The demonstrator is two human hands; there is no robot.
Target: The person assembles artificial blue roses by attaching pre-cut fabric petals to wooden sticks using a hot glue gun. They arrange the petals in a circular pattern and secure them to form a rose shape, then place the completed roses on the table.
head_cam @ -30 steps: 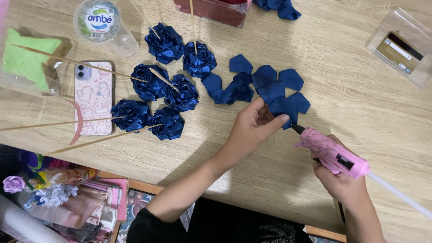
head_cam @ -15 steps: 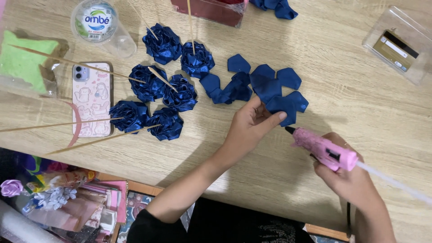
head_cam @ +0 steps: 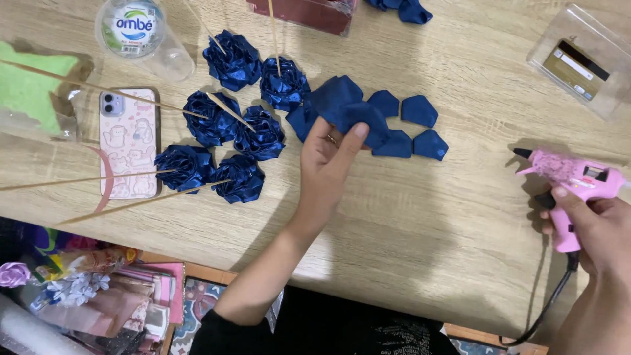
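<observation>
Wooden bench (head_cam: pixel 407 250) seen from above. The left hand (head_cam: pixel 328 158) pinches a cluster of dark blue ribbon petals (head_cam: pixel 345 108) between thumb and fingers, lifted just above the bench. Beside it lie four loose blue petals (head_cam: pixel 420 128), close together. To the left, six finished blue ribbon roses (head_cam: pixel 233 135) on thin wooden skewers (head_cam: pixel 131 204) form a tight group. The right hand (head_cam: pixel 595 230) is clenched around the grip of one pink glue gun (head_cam: pixel 572 184), nozzle pointing left, well apart from the petals. Also present: one phone (head_cam: pixel 128 141) in a pale patterned case, one clear cup (head_cam: pixel 141 36), one transparent box (head_cam: pixel 582 62).
</observation>
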